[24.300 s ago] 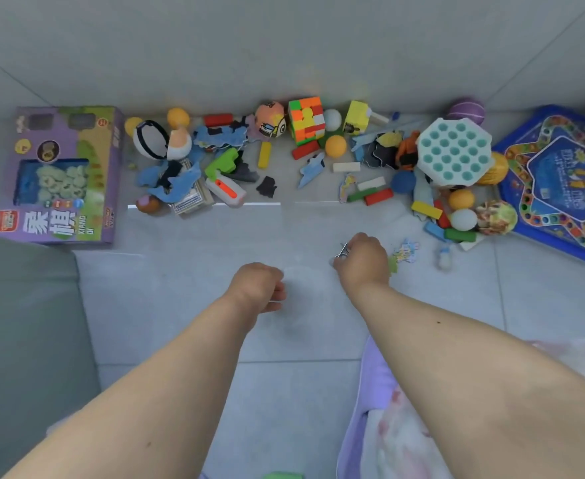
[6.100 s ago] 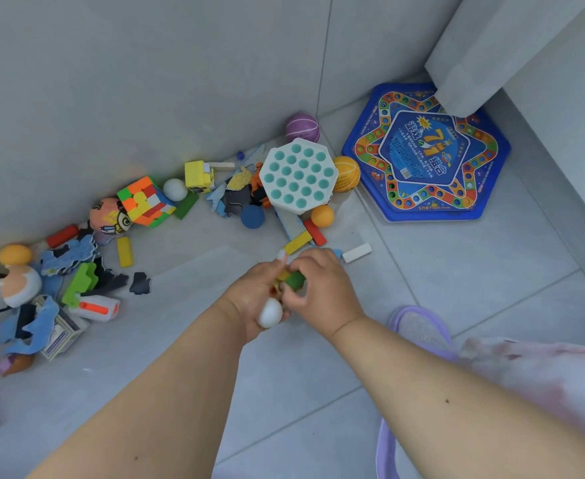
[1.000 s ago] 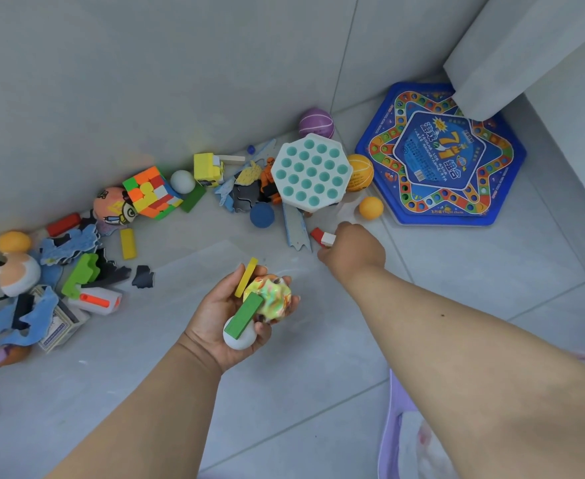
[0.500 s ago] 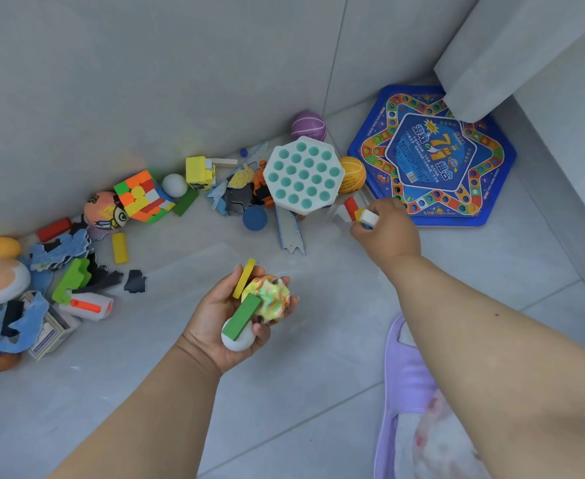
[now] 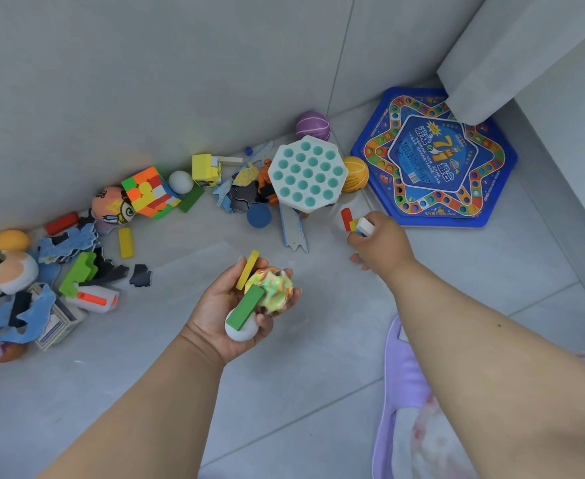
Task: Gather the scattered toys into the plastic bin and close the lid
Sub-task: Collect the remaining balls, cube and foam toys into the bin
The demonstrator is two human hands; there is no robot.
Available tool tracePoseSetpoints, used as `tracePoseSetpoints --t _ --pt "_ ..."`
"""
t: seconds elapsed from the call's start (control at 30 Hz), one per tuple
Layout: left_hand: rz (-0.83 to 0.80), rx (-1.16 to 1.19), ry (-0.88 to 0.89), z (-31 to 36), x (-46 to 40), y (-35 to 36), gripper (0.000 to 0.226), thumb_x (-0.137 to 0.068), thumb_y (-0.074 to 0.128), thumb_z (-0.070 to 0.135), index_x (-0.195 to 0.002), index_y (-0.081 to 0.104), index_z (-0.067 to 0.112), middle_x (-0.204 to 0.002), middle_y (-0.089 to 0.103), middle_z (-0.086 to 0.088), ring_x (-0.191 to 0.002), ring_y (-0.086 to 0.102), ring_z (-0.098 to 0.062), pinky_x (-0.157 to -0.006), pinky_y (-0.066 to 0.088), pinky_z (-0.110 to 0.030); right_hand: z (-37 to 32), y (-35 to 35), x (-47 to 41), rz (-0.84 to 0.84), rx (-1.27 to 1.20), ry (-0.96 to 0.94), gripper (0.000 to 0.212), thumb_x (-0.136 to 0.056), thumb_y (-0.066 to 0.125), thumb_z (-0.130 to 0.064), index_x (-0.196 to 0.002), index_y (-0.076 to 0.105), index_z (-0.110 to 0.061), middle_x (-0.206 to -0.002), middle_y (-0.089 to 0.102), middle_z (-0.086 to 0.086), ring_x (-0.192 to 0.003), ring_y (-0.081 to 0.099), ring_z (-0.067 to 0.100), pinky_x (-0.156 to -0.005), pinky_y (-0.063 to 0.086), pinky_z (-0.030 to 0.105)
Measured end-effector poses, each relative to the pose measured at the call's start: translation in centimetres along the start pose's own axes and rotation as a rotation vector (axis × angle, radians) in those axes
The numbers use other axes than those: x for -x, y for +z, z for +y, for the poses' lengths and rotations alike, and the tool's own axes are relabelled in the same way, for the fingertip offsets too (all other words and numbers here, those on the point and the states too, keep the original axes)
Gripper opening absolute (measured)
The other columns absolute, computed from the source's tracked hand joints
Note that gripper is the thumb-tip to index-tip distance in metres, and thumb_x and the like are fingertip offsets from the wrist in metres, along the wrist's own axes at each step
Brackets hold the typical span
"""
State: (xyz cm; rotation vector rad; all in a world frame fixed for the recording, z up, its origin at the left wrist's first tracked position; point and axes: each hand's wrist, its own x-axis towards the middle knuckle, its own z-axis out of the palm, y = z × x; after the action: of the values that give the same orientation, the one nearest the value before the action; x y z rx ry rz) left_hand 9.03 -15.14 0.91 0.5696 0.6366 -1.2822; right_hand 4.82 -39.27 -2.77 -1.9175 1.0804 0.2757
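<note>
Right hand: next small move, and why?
Probably carry the right hand back to the left hand and pass its blocks over. It already pinches a red block and a white block, with little room for more. The left hand, palm up, cradles a green block, yellow block, white ball and multicoloured ball. No bin is in view.

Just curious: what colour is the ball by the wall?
Purple ball with pale stripes, head view.

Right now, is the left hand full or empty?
Full: the left hand cradles a green block, yellow block, white ball and multicoloured ball.
</note>
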Motion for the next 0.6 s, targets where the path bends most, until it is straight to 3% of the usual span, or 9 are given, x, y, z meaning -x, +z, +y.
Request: tracePoseSetpoints --t 0.1,0.2,0.27,0.37,0.5,0.6 --pt "0.005 0.014 0.033 0.2 0.9 0.4 0.037 -0.092 0.046 0.047 -0.077 0.069 0.022 -0.110 0.063 -0.006 -0.103 0.062 -0.034 -0.039 0.046 -0.019 -0.8 0.9 2.6 -0.014 -0.153 0.025 0.010 -0.084 0.061 -0.013 -0.083 0.051 -0.015 -0.085 0.057 0.007 -0.060 0.068 0.024 -0.045 0.051 0.030" --pt "-0.030 0.032 0.082 0.6 2.6 0.3 0.019 -0.079 0.067 0.042 -0.080 0.070 0.022 -0.110 0.064 -0.007 -0.104 0.062 -0.034 -0.040 0.048 -0.020 -2.8 2.4 5.6 -0.061 -0.275 0.005 0.014 -0.086 0.058 -0.011 -0.080 0.049 -0.020 -0.080 0.056 0.003 -0.060 0.069 0.022 -0.040 0.043 0.024" --pt "-0.082 0.043 0.156 1.0 4.4 0.1 0.028 -0.062 0.084 0.034 -0.083 0.071 0.023 -0.110 0.065 -0.008 -0.105 0.062 -0.035 -0.042 0.049 -0.020 -5.1 3.4 7.5 -0.090 -0.360 -0.023 0.011 -0.087 0.057 -0.011 -0.085 0.050 -0.019 -0.083 0.058 0.004 -0.060 0.070 0.019 -0.037 0.041 0.021" --pt "-0.103 0.118 0.298 2.2 7.8 0.1 0.034 -0.055 0.088 0.032 -0.084 0.071 0.024 -0.112 0.063 -0.007 -0.103 0.062 -0.034 -0.040 0.049 -0.020 -9.8 4.5 10.8 -0.168 -0.490 -0.120 0.008 -0.089 0.058 -0.011 -0.089 0.050 -0.012 -0.083 0.058 0.005 -0.054 0.068 0.015 -0.036 0.041 0.021" --pt "-0.058 0.202 0.442 3.7 13.3 0.0 0.023 -0.084 0.060 0.049 -0.088 0.067 0.027 -0.125 0.057 -0.012 -0.098 0.063 -0.033 -0.041 0.050 -0.019 -16.2 5.9 16.9 -0.301 -0.693 -0.299 0.017 -0.088 0.062 -0.011 -0.080 0.047 -0.013 -0.071 0.053 0.005 -0.052 0.066 0.020 -0.036 0.037 0.021" --pt "-0.002 0.230 0.596 4.5 18.4 0.5 0.035 -0.092 0.046 0.053 -0.081 0.067 0.026 -0.097 0.066 -0.014 -0.070 0.067 -0.029 -0.041 0.047 -0.015 -20.2 7.9 22.0 -0.422 -0.710 -0.437 0.016 -0.086 0.065 -0.012 -0.082 0.050 -0.011 -0.067 0.053 0.011 -0.055 0.061 0.031 -0.038 0.037 0.024"
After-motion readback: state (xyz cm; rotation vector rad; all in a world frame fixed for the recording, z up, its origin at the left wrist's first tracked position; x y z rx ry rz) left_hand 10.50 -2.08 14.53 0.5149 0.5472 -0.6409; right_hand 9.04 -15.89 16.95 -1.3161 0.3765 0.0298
